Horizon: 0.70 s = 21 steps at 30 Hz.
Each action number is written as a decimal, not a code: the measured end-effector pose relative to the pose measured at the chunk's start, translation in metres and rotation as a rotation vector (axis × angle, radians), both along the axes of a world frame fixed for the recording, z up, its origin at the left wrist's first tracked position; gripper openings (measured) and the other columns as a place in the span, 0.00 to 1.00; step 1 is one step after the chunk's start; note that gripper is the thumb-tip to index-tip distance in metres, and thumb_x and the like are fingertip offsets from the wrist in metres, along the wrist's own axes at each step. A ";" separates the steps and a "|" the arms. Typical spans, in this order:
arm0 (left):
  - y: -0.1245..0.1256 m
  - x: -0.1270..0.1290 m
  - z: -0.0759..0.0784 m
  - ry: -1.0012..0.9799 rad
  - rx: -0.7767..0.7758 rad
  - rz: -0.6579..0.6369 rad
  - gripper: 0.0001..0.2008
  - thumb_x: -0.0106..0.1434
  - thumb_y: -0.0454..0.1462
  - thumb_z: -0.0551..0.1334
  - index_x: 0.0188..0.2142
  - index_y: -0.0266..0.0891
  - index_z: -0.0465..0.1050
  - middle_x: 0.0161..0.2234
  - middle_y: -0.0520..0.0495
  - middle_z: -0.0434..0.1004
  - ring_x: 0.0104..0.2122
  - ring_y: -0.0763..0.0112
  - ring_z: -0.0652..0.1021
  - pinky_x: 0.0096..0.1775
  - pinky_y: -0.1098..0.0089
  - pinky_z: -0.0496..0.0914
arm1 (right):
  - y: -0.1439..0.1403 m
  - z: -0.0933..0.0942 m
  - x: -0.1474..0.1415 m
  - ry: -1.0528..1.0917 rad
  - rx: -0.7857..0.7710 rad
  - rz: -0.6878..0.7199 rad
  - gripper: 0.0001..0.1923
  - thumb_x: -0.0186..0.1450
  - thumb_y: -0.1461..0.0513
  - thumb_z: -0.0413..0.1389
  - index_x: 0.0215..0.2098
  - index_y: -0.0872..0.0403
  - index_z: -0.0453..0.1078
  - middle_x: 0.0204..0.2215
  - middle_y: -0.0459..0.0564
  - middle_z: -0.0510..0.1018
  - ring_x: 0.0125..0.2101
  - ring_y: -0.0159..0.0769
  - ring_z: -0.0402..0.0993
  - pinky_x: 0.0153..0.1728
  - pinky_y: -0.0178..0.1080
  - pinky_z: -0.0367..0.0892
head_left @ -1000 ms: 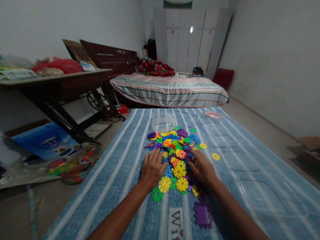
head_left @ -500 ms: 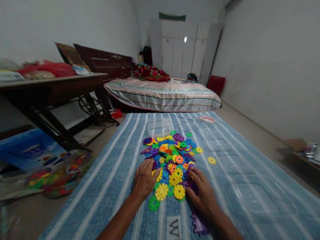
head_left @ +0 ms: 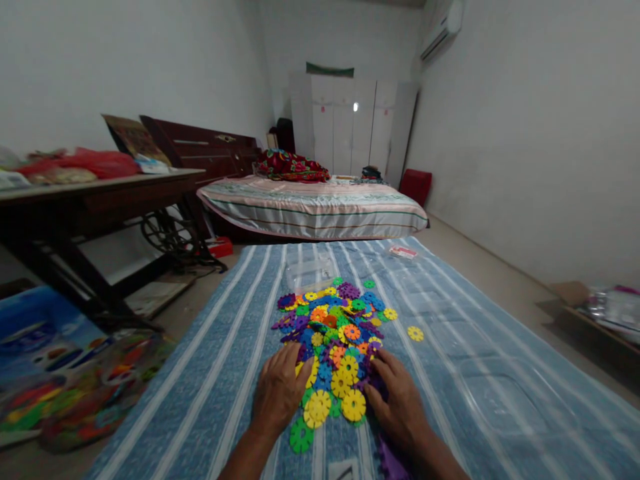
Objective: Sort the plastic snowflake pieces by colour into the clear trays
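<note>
- We see the pile of plastic snowflake discs (head_left: pixel 334 337) on the blue striped mat (head_left: pixel 450 313).
- Left hand (head_left: pixel 277 392) lies flat at the pile's near left edge, fingers spread, gripping nothing.
- Right hand (head_left: pixel 400 403) lies flat at the pile's near right edge, fingers loosely spread over discs, nothing gripped.
- A lone yellow disc (head_left: pixel 415 333) sits right of the pile.
- A clear container (head_left: pixel 307 273) sits just beyond the pile.

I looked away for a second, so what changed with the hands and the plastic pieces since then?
Both hands slid back toward the person: the left hand and right hand now rest at the near edge of the pile of pieces. Nothing was picked up. The lone yellow piece stayed put.
</note>
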State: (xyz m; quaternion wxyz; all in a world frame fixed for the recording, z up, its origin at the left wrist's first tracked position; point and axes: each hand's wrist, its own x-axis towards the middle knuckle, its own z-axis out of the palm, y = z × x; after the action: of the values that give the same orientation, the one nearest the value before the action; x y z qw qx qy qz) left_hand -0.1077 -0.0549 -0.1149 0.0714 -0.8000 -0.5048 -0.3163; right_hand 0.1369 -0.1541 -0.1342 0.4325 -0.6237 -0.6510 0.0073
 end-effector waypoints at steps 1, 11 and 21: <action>0.000 0.000 0.000 -0.004 0.002 -0.002 0.20 0.67 0.49 0.54 0.48 0.38 0.71 0.46 0.39 0.79 0.48 0.54 0.78 0.48 0.54 0.72 | 0.000 0.000 0.000 0.001 0.000 -0.002 0.22 0.62 0.59 0.58 0.54 0.52 0.71 0.57 0.57 0.71 0.56 0.48 0.68 0.55 0.51 0.68; -0.001 -0.003 0.002 0.006 0.040 -0.012 0.20 0.67 0.49 0.54 0.48 0.37 0.71 0.44 0.39 0.79 0.45 0.55 0.79 0.46 0.56 0.74 | 0.001 -0.002 -0.002 0.015 -0.002 -0.016 0.21 0.61 0.59 0.59 0.53 0.51 0.73 0.57 0.56 0.71 0.56 0.48 0.69 0.55 0.51 0.69; 0.000 -0.005 -0.001 -0.012 0.033 -0.007 0.20 0.67 0.50 0.54 0.47 0.38 0.72 0.44 0.40 0.80 0.45 0.56 0.79 0.47 0.55 0.74 | 0.000 0.000 -0.003 0.005 -0.013 -0.017 0.21 0.61 0.60 0.59 0.53 0.51 0.73 0.57 0.56 0.71 0.56 0.47 0.69 0.55 0.50 0.68</action>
State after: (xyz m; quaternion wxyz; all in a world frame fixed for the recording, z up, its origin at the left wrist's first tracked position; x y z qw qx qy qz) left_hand -0.1127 -0.0545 -0.1158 0.0806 -0.7985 -0.4973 -0.3296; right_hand 0.1342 -0.1543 -0.1339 0.4303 -0.6320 -0.6444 0.0093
